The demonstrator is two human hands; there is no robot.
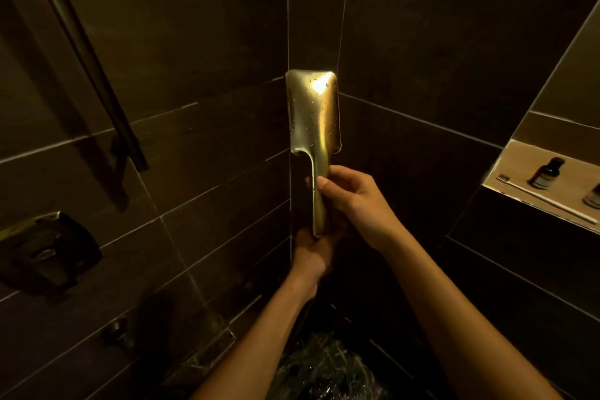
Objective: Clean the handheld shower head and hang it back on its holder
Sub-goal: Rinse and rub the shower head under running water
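**Right hand [354, 201] and left hand [313, 253] both clamped on shower head [313, 114] handle**

Right hand wraps the mid handle, thumb on the near side. Left hand grips the handle's bottom end, just below the right. The head is gold, rectangular, upright, back toward camera, beaded with droplets, held in front of the corner of the dark tiled walls [194, 26].

Dark angled bar [81, 52] on left wall, well apart from the head. Water splash [324, 370] on the floor below the forearms. Metal control plate [45, 250] lower on left wall. Recessed niche [516, 166] in right wall holds a white toothbrush [552, 202] lying flat and a dark bottle [547, 174] upright just behind it.
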